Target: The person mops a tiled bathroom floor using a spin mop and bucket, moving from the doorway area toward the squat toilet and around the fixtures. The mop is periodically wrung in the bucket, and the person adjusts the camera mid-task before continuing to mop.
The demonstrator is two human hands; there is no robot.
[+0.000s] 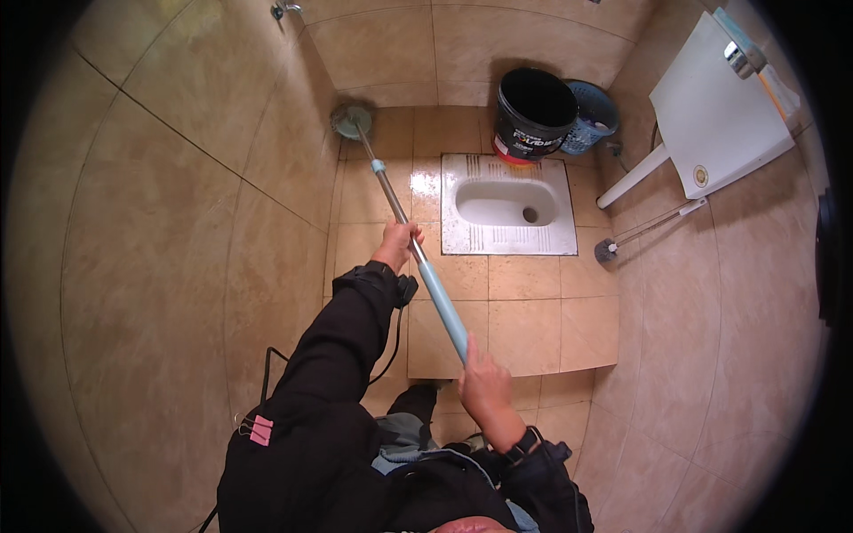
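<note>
A mop handle (440, 303) of metal with a light blue grip runs slantwise from the far left corner towards my body. My left hand (398, 241) is closed round its metal tube, about midway along. Lower down, my right hand (486, 385) holds the end of the blue grip, one finger lying along it. The round, pale green mop head (353, 122) is on the tiled floor in the far left corner, against the wall; its fringe is partly hidden beneath the disc. A white squat toilet (510, 204) is set into the floor to the right of the handle.
Behind the squat toilet stand a black bucket (533, 126) and a blue perforated basket (590, 120). A white cistern (716, 113) with a pipe hangs on the right wall. Below it leans a toilet brush (650, 231). The raised floor ends at a step edge (513, 374) near my feet.
</note>
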